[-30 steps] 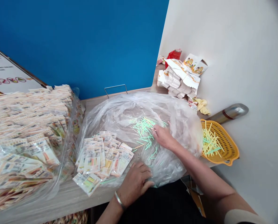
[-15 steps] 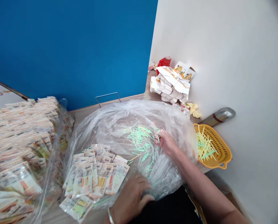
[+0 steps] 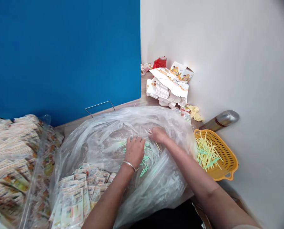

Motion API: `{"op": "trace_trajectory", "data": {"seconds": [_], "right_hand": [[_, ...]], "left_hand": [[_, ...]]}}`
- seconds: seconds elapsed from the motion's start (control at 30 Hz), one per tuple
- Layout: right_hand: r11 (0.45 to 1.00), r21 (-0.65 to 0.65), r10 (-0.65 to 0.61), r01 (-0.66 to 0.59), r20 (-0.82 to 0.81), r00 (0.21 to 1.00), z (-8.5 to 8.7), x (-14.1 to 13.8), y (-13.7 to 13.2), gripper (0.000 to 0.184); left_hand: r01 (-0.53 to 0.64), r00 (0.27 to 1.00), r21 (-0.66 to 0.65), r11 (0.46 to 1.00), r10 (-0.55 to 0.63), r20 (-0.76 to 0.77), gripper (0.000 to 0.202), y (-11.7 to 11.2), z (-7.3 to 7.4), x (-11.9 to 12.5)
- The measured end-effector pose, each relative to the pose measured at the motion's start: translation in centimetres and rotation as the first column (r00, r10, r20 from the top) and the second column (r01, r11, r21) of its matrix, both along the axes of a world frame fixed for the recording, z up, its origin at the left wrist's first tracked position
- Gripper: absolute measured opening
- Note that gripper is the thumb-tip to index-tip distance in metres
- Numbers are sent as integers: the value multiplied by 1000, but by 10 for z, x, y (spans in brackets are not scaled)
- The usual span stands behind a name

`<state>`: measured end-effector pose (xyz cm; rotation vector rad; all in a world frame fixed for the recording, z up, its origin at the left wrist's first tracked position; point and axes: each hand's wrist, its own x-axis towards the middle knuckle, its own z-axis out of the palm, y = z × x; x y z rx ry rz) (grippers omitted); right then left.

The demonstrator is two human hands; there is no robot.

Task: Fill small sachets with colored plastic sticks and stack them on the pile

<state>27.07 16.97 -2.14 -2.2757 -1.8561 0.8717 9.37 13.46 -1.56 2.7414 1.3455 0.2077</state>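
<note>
Sticks (image 3: 144,171), thin, short and mostly green, lie loose on crumpled clear plastic (image 3: 89,140), below and between the hands. Left hand (image 3: 134,151) is palm down over them, covering some; its fingers lie close together, slightly bent, pointing away from the body. Cannot tell whether anything is pinched beneath. Right hand (image 3: 158,135) is just beside, fingers curled inward at a few pale pinkish sticks (image 3: 149,131); clamped on these or merely touching, cannot tell. One tan stick (image 3: 158,146) lies just below that hand. Printed packets (image 3: 72,203) lie to the left, nearer the body; a yellow basket (image 3: 224,156) holding yellow and green sticks (image 3: 206,152) stands well to the right. Step in hand, as judged: picking among the loose sticks with both hands. Next move seems to call for a light fingertip pinch, lifting without dragging neighbours or slack plastic.
</note>
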Motion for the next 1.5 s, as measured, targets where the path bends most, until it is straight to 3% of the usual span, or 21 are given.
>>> {"op": "trace_trajectory", "data": {"seconds": [0.07, 0.17, 0.27, 0.37, 0.5, 0.6, 0.7, 0.8, 0.9, 1.1, 1.23, 1.43, 1.5], "right_hand": [[999, 25, 36, -33, -112, 993, 0, 10, 0, 20], [998, 62, 47, -32, -263, 964, 6, 26, -8, 35], [995, 96, 54, -24, -325, 944, 13, 30, -19, 41], [987, 149, 84, -52, -218, 972, 13, 18, -31, 28], [993, 66, 96, -99, 50, 994, 0, -8, -41, 24], [995, 46, 86, -88, 51, 995, -6, -10, -43, 23], [993, 79, 92, -92, -4, 996, -1, 6, -44, 20], [990, 138, 42, -30, -84, 996, 4, 17, -44, 27], [982, 169, -64, 83, -117, 991, 0, 7, -35, 25], [978, 83, -167, 191, -237, 957, -12, -11, -3, 11], [983, 14, -155, 186, -487, 859, -6, 7, -12, 24], [950, 18, -171, 311, -806, 567, -4, 15, -43, 23], [931, 26, -177, 365, -840, 513, -4, 18, -44, 23]], "left_hand": [[-29, 1000, 6, 1000, 29, 0, 23, -4, -3, -13], [-37, 999, -16, 999, 37, 6, 24, -8, -5, -23], [-35, 999, -37, 999, 35, 5, 25, -9, -5, -25], [-31, 999, -42, 999, 32, 5, 24, -9, -5, -23], [-24, 1000, -34, 999, 25, 16, 23, -10, -6, -24], [-25, 999, -28, 999, 25, 25, 22, -11, -7, -26], [-21, 999, -26, 999, 22, 34, 21, -11, -8, -26], [-16, 999, -21, 1000, 17, 37, 21, -10, -8, -26], [-19, 999, -14, 1000, 19, 33, 21, -9, -9, -25], [-4, 999, -25, 1000, 5, 46, 21, -9, -9, -28], [-1, 997, -59, 998, 5, 71, 23, -6, -9, -28], [-43, 996, -80, 996, 49, 75, 27, -2, -6, -21], [-88, 994, -76, 993, 93, 58, 28, 0, -5, -21]]}}
